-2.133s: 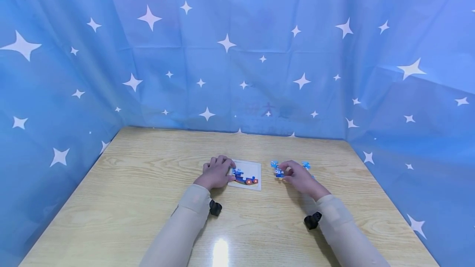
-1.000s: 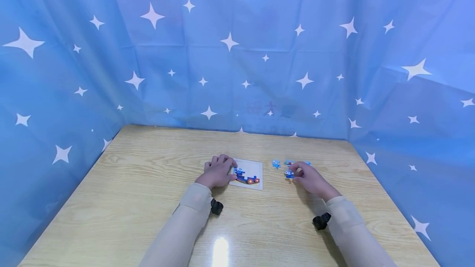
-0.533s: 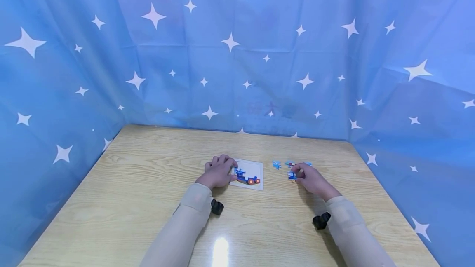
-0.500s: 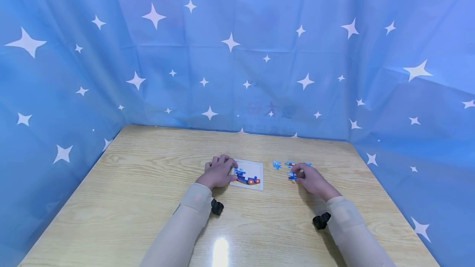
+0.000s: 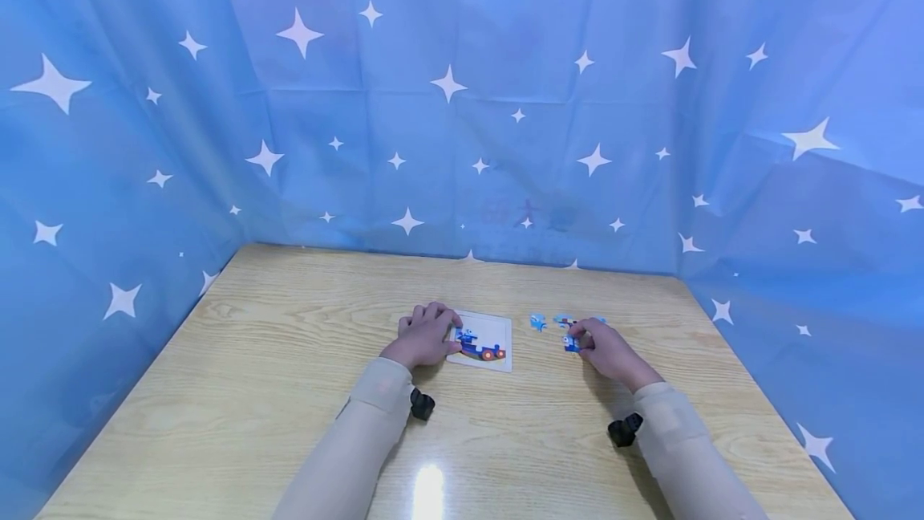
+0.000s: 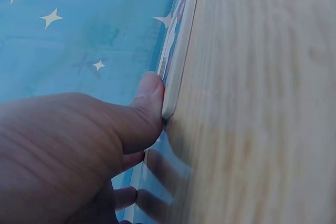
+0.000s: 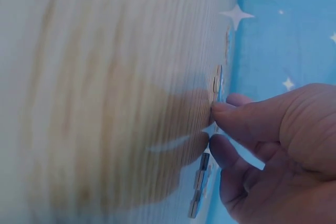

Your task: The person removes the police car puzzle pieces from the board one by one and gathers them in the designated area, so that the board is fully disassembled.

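Observation:
A square jigsaw puzzle tray (image 5: 481, 327) lies mid-table, with assembled pieces showing a blue vehicle with orange wheels along its lower part. My left hand (image 5: 423, 335) holds the tray's left side, index finger by the upper edge and thumb at the lower left. In the left wrist view the thumb (image 6: 149, 98) presses against the tray's corner. To the right, my right hand (image 5: 602, 349) pinches a blue jigsaw puzzle piece (image 5: 571, 343) between thumb and fingers, low at the table surface. The hand partly covers that piece.
Loose puzzle pieces lie behind the right hand: a light blue piece (image 5: 537, 322) and a blue-and-red piece (image 5: 565, 319). Another blue piece peeks out past the knuckles. A star-patterned blue curtain (image 5: 462, 127) surrounds the wooden table (image 5: 289, 392) at the back and sides.
Over the two seconds, my right hand slid slightly right with the blue puzzle piece and then slowed, the piece turning a little. My left hand has stayed on the tray.

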### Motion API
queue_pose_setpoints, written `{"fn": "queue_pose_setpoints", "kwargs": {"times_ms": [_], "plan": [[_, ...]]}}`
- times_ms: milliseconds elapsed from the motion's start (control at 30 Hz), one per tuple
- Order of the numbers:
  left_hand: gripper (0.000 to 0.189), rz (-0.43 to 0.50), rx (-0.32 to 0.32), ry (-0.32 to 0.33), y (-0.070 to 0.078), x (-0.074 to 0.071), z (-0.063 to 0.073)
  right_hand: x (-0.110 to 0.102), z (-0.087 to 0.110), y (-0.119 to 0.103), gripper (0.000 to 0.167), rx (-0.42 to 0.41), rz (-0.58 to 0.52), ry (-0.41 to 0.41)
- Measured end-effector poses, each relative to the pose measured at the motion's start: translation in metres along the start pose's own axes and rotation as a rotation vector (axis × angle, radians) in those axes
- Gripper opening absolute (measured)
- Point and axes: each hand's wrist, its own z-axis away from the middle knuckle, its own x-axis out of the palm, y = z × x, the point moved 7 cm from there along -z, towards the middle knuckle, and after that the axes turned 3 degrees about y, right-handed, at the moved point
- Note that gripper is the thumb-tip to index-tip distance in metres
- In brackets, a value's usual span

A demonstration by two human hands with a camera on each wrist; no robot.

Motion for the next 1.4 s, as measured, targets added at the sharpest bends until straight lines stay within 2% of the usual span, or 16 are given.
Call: {"fn": "queue_pose_setpoints", "kwargs": {"times_ms": [533,667,800,933,1167,1300,1400], "plan": [[0.03,-0.006,0.003,-0.005,0.001,-0.001,0.0,0.0,-0.002,0.001,0.032,0.016,-0.008,-0.01],[0.031,-0.008,0.011,-0.004,0.001,0.0,0.0,-0.002,-0.005,-0.007,0.034,-0.004,-0.01,0.004],[0.031,0.001,0.007,-0.003,-0.001,0.0,-0.001,0.001,-0.014,-0.026,0.034,-0.036,-0.062,-0.001],[0.035,-0.007,-0.005,-0.002,-0.003,0.0,-0.002,0.013,-0.024,-0.054,0.033,-0.073,-0.109,-0.023],[0.046,-0.011,-0.03,0.015,-0.004,-0.002,-0.003,0.04,-0.039,-0.104,0.029,-0.098,-0.106,-0.08],[0.05,-0.036,-0.044,0.019,-0.004,-0.002,-0.004,0.056,-0.046,-0.124,0.029,-0.13,-0.102,-0.125],[0.055,-0.057,-0.044,0.017,-0.003,-0.002,-0.004,0.066,-0.047,-0.131,0.028,-0.138,-0.107,-0.164]]}}
